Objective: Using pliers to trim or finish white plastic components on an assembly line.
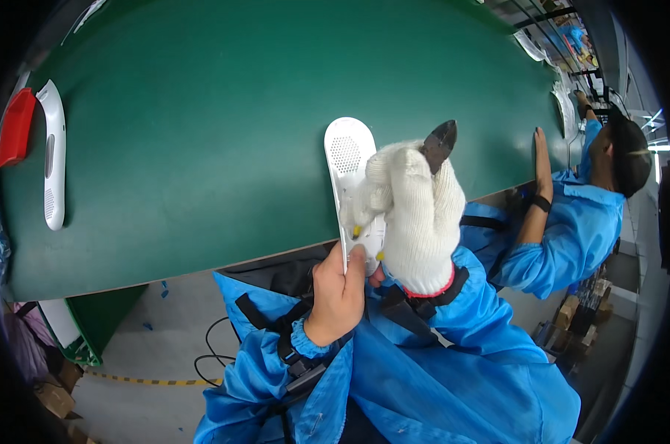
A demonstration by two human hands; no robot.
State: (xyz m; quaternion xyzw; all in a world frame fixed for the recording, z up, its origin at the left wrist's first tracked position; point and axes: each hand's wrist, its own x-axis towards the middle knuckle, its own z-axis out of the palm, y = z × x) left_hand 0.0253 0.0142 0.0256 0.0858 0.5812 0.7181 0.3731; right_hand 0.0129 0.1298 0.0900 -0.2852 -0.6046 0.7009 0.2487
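A long white plastic shell with a rounded, perforated end extends over the table's near edge. My bare left hand grips its lower end, thumb on top. In a white knit glove, my right hand is closed over the shell's right side. From its fist a dark pointed piece sticks up, and small yellow parts show near the shell. They look like parts of one hand tool, but its kind is mostly hidden by the glove.
On the green table, a white curved casing and a red curved piece lie far left. At right, a co-worker in blue rests an arm along the table edge. A green bin stands below, left.
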